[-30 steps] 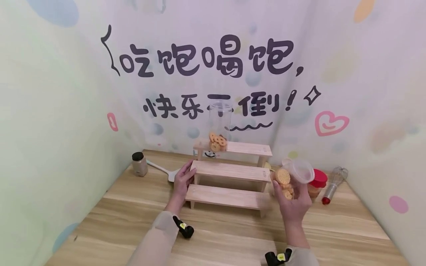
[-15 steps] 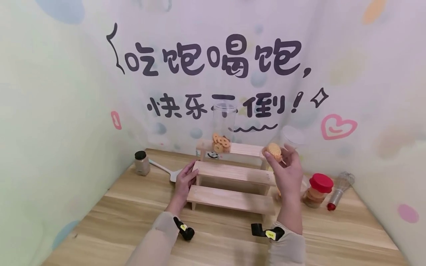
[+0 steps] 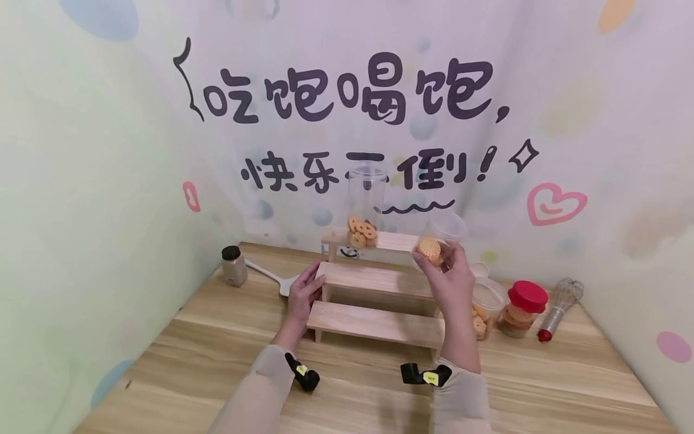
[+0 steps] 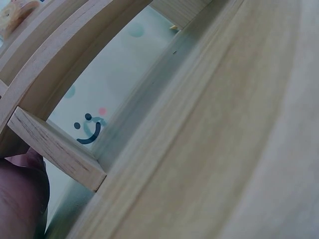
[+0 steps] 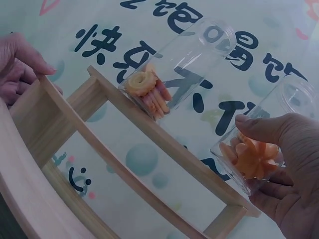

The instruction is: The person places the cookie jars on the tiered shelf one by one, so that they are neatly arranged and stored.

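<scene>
My left hand [image 3: 298,301] holds the left end of the middle step of a light wooden three-step display stand [image 3: 374,280], thumb over the board's edge. In my right hand [image 3: 455,286] is a clear jar [image 3: 447,228] with cookies in its lower part, gripped near the bottom. In the head view it overlaps the right end of the top step, tilted a little. The right wrist view shows its base close to that board, with flower-shaped cookies [image 5: 256,157] inside. A taller clear jar [image 3: 366,199], partly filled with ring-shaped cookies, stands on the top step's left part.
Right of the stand are another clear cookie jar [image 3: 487,301], a red-topped jar [image 3: 526,307] and a whisk [image 3: 561,307]. A black-lidded jar [image 3: 234,268] and a white spatula [image 3: 271,277] lie to the left. A printed cloth wall [image 3: 303,36] rises behind the table.
My right hand has carried the cookie jar up from the stand's right side and leftward to the top step's right end. My left hand has kept its hold on the stand.
</scene>
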{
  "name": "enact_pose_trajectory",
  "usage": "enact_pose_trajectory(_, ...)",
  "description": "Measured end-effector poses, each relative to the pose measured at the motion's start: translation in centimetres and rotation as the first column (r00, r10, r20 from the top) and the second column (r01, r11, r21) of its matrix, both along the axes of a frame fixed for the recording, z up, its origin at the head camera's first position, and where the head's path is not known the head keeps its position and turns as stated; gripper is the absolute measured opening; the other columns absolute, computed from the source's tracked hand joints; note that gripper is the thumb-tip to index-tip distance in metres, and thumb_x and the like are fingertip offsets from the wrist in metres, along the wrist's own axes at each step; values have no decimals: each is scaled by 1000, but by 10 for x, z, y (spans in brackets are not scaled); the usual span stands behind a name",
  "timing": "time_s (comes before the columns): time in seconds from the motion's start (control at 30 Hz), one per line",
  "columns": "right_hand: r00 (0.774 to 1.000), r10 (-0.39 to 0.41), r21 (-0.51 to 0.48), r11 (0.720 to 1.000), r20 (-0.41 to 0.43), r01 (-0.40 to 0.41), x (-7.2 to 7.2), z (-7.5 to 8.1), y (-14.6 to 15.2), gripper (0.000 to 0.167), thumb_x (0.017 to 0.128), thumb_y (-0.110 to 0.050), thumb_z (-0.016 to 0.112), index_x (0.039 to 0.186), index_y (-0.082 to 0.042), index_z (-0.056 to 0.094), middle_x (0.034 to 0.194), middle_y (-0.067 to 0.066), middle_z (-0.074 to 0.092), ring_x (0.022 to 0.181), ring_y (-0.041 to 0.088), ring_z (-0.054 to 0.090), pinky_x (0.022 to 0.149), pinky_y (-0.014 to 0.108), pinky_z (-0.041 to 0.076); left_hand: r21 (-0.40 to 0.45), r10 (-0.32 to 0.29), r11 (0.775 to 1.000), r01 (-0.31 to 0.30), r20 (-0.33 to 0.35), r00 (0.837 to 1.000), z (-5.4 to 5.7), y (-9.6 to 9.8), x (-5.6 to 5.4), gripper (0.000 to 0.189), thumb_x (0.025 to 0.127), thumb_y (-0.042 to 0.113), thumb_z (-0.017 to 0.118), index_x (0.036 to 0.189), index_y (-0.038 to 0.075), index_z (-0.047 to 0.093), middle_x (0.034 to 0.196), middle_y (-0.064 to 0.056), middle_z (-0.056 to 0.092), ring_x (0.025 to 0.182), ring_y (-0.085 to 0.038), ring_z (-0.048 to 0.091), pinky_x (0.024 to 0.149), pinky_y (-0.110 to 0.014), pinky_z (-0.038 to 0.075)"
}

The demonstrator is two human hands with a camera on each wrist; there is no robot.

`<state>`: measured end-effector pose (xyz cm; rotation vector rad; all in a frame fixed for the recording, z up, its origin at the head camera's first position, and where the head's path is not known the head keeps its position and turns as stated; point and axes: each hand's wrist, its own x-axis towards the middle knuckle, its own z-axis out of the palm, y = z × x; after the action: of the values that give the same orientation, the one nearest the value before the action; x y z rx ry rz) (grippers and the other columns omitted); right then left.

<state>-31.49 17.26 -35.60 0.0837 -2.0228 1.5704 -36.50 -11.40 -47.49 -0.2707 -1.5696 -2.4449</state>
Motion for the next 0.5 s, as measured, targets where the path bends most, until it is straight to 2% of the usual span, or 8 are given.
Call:
enact_pose_trajectory(0.2, 1000, -14, 26, 1000, 5, 14, -8, -10, 1, 57, 83, -33, 85, 127, -10, 57, 127, 10, 65, 121, 19, 57, 105, 39, 44, -20, 6, 1000, -6, 3, 1000, -2, 0, -1, 54, 94, 12, 67, 145, 3, 52, 149, -15, 50, 133, -22, 51, 97, -22, 47)
enact_pose_trajectory(0.33, 1000, -4, 37, 999, 3, 4, -9, -13, -1, 58, 84, -34, 84, 130, -11, 56, 131, 10, 63, 125, 20, 55, 109, 39, 41, -23, 9, 1000, -9, 7, 1000, -2, 0, -1, 54, 94, 13, 67, 145, 4, 53, 149, -14, 50, 132, -22, 51, 96, -22, 48)
enact_pose_trajectory(0.5, 1000, -6, 52, 999, -24, 7, -11, -13, -5, 60, 84, -31, 84, 136, -20, 57, 136, 10, 61, 129, 21, 54, 110, 38, 40, -21, 3, 1000, -3, -1, 1000, -2, 0, -3, 54, 94, 13, 67, 145, 2, 52, 150, -15, 49, 133, -22, 50, 97, -22, 47)
